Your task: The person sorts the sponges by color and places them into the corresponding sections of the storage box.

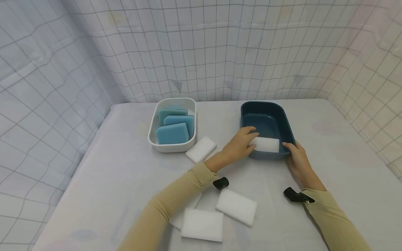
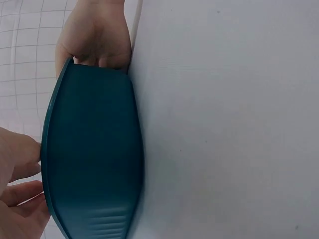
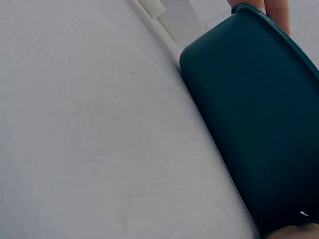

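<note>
A white sponge (image 1: 266,144) lies inside the dark teal bin (image 1: 284,127), along its near wall. My left hand (image 1: 237,148) reaches over the bin's left rim, its thumb and fingers around the sponge's left end. In the left wrist view the left fingers (image 2: 27,196) pass behind the rim. At the bin's near right corner, my right hand (image 1: 299,160) grips the wall, with its thumb over the rim. The bin's side (image 3: 249,114) fills much of the right wrist view, and its base rests on the white cloth.
Left of the bin stands a white bin (image 1: 151,137) holding several blue sponges (image 1: 172,134). Close by it lies a loose white sponge (image 1: 201,149). Nearer the front are more white sponges (image 1: 202,225), one partly under the left forearm. Gridded cloth walls (image 1: 213,52) surround the table.
</note>
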Motion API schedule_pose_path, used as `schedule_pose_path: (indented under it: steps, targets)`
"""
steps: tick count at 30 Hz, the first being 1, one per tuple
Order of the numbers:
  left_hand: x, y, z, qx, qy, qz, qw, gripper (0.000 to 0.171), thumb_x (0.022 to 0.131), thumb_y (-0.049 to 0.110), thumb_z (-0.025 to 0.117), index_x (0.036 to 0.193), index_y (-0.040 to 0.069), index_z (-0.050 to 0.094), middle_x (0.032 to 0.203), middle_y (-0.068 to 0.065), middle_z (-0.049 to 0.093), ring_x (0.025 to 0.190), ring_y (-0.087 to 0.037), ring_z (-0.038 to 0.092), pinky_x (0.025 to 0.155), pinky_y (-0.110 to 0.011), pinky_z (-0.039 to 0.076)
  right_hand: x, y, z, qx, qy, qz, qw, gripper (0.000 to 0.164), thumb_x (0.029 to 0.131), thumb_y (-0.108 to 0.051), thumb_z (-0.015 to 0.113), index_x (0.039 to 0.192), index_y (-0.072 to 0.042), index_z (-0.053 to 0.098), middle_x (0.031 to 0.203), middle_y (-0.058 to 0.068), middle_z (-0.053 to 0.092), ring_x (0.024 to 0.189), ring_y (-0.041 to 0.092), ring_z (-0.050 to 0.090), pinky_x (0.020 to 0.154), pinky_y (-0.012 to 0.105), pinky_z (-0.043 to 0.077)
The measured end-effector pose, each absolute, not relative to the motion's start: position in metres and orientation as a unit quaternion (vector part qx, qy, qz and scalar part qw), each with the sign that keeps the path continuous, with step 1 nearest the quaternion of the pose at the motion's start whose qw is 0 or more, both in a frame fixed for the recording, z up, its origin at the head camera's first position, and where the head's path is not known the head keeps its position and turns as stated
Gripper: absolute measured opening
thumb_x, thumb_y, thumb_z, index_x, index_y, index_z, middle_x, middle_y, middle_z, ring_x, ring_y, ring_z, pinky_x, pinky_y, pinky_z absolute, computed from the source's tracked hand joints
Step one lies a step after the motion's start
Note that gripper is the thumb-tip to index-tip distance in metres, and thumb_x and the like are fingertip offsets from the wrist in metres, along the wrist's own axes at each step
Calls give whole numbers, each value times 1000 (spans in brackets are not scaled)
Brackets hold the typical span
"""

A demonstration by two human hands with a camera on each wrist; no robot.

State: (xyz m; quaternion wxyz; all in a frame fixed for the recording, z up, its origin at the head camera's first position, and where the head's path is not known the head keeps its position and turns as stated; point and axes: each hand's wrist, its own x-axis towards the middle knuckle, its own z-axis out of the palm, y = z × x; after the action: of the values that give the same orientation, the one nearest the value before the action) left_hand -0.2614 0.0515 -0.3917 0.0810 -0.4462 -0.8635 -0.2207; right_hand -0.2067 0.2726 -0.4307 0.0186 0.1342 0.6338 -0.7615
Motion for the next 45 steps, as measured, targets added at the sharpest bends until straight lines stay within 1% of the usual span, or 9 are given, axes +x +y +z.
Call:
schedule_pose_path:
  steps: [6,11,18,23,31,37,45]
  targets:
    - [-259,46,-392,-435,-869,-228,67,39,94,16,56,130,3,53,138,-12,47,132,-24,42,110,-28,39,-206,270,-431,133,631,-764,22,69,99,-24,44,152,-15,1,160,-4,-6,147,14,-5,122,31,-2]
    - [-258,39,-389,-434,-866,-236,75,38,93,17,57,129,4,55,135,-12,50,129,-23,45,109,-28,40,-206,271,-431,132,633,-763,19,70,98,-25,45,152,-15,3,160,-3,-6,147,14,-5,123,32,-1]
    - [-256,30,-387,-441,-855,-267,58,37,90,15,61,125,3,58,131,-13,54,124,-25,48,106,-30,42,-205,272,-431,130,630,-765,21,70,99,-25,44,152,-15,0,160,-3,-8,147,14,-5,122,31,-1]
    - [-256,22,-386,-447,-847,-280,67,37,89,13,62,124,1,58,128,-14,55,123,-27,49,106,-31,42,-204,271,-432,126,636,-761,20,72,99,-28,44,152,-16,-2,160,-2,-11,147,15,-7,122,32,-3]
    - [-258,11,-385,-423,-864,-266,61,39,90,18,61,127,4,57,132,-11,53,126,-24,46,108,-30,40,-204,271,-431,129,635,-762,18,73,98,-28,45,152,-15,-2,160,-3,-10,147,16,-8,122,32,-3]
    - [-259,4,-384,-412,-870,-264,63,39,89,16,62,126,5,57,132,-11,53,126,-25,46,108,-31,40,-203,271,-430,131,636,-760,14,73,99,-27,45,152,-14,-3,159,-2,-12,147,16,-10,122,33,-5]
    - [-261,-5,-381,-394,-880,-255,71,39,90,16,61,127,4,56,130,-12,53,125,-26,47,106,-32,42,-204,271,-430,127,633,-763,19,72,99,-26,44,152,-15,-3,159,-3,-11,147,15,-8,122,32,-3]
